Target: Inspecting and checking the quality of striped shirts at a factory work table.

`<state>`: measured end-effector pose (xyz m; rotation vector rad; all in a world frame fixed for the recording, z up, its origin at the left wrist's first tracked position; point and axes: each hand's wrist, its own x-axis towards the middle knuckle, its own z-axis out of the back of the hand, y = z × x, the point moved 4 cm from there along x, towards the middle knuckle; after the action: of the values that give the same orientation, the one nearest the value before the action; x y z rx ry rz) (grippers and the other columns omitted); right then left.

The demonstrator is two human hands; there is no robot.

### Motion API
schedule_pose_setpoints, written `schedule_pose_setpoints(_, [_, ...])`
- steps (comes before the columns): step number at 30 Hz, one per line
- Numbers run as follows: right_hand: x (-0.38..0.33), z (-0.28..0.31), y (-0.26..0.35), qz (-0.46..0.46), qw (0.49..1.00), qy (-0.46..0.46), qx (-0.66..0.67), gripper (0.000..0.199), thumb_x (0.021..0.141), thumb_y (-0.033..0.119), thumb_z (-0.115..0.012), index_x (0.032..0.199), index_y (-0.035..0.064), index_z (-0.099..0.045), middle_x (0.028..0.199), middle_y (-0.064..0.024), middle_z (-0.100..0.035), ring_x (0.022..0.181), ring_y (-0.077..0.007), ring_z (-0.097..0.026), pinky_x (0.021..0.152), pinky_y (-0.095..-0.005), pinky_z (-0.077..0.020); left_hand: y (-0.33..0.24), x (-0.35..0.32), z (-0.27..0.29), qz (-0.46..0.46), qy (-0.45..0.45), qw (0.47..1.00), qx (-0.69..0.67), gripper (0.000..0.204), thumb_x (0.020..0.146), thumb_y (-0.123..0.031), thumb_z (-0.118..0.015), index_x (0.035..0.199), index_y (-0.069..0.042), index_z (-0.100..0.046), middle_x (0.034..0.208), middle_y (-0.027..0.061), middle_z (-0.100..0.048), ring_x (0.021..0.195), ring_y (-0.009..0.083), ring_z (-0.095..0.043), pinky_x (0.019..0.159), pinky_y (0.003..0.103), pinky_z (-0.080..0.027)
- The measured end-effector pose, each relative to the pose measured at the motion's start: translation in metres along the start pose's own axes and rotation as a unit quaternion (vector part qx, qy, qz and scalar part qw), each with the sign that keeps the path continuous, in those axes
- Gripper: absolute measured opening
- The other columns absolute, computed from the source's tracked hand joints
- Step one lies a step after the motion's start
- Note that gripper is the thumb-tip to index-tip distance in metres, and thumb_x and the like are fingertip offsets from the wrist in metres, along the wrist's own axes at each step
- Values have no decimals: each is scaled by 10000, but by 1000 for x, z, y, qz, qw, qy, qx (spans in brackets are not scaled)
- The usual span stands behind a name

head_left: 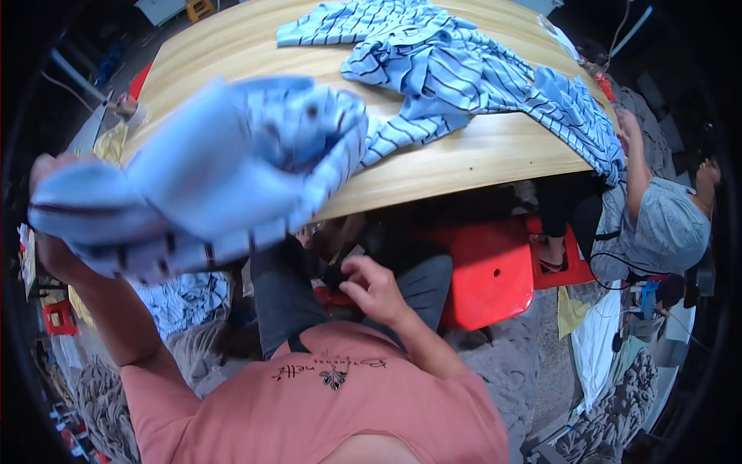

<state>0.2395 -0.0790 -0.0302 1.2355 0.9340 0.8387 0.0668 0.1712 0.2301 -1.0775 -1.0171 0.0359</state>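
At the left, my raised left hand (50, 170) grips a light blue shirt with dark stripes (224, 170). Its cloth bulges out blurred over the near left part of the table, covering most of that hand's fingers. Over my lap, my right hand (375, 288) is held with curled fingers, apart from the shirt. Whether anything small sits in those fingers cannot be made out. More blue striped garments (464, 69) lie crumpled across the far and right side of the tabletop, one hanging over its right edge.
The pale wooden table (495, 151) stands before me. A red plastic stool (491, 271) is right of my legs. Another person (657, 216) sits at the table's right end. Striped cloth (182, 301) is heaped low at left; grey cloth piles (626, 410) lie on the floor.
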Motion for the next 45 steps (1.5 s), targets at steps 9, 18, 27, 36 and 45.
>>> schedule_pose_setpoints(9, [16, -47, -21, -15, 998, 5, 66, 676, 727, 181, -687, 1253, -49, -330, 1123, -139, -497, 985, -173, -513, 826, -301, -430, 54, -198, -80, 402, 162, 860, -268, 95, 763, -60, -615, 774, 30, -588, 755, 56, -619, 657, 101, -559, 599, 230, -438])
schedule_pose_setpoints(18, [63, -50, -49, -35, 971, -84, 223, 253, 798, 20, -543, 1046, -27, -552, 978, -79, -606, 858, -142, -570, 800, -288, -441, 61, -231, -70, 405, 443, 789, -135, 221, 753, -177, -664, 779, 25, -575, 631, 55, -545, 564, 105, -485, 527, 257, -382])
schedule_pose_setpoints(27, [43, -52, -19, -83, 863, -1, 498, 295, 898, 134, -447, 1140, -25, -503, 1092, -123, -580, 988, -223, -575, 873, -372, -451, 97, -221, -76, 462, 107, 880, -21, 107, 796, -24, -547, 879, 19, -600, 779, 37, -603, 669, 72, -539, 593, 217, -429])
schedule_pose_setpoints(36, [17, -63, 25, -77, 861, 154, 478, 480, 912, 334, -432, 1174, -67, -439, 1060, -139, -582, 930, -230, -599, 817, -354, -476, 171, -223, -133, 336, 167, 926, 36, 520, 821, -225, -552, 1263, -20, -371, 1287, 159, -384, 1205, 275, -342, 1011, 342, -235])
schedule_pose_setpoints(45, [-22, -54, 40, -39, 842, 273, 464, 301, 802, 153, -602, 1007, -66, -584, 971, -90, -613, 885, -149, -567, 812, -270, -420, 175, -241, -87, 348, 85, 908, 218, 483, 809, -225, -546, 1243, -45, -433, 1213, 144, -456, 1122, 299, -406, 974, 375, -294])
